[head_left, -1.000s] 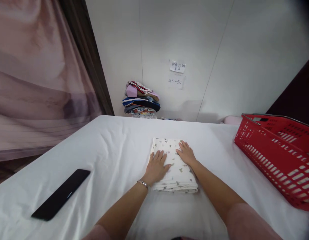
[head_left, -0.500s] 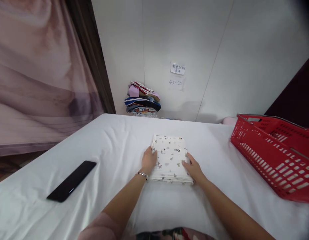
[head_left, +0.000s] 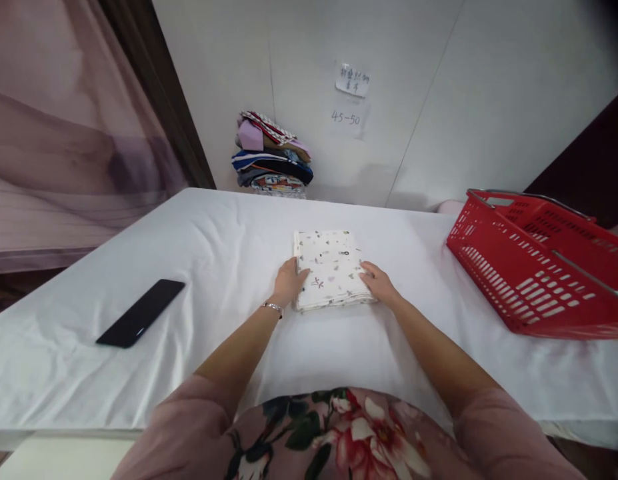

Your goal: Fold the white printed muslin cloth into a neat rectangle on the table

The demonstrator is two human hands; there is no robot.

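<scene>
A folded white cloth point(head_left: 329, 270) with small grey, brown and red prints lies flat on the white-covered table point(head_left: 219, 253). My left hand point(head_left: 289, 280) grips its left edge, thumb on top and the other fingers along the side. On the right edge, my right hand point(head_left: 379, 281) holds it in the same way, its fingertips partly hidden by the folds. A silver bracelet point(head_left: 273, 307) circles my left wrist.
To the left lies a black phone point(head_left: 141, 313). A red plastic basket point(head_left: 529, 273) stands on the right side. Behind the table's far edge rises a stack of folded clothes point(head_left: 273, 157), near handwritten paper signs point(head_left: 352, 80) on the wall.
The view has tipped downward, so more of my floral top shows. The folded cloth has turned slightly between my hands, which stay at its two sides.
</scene>
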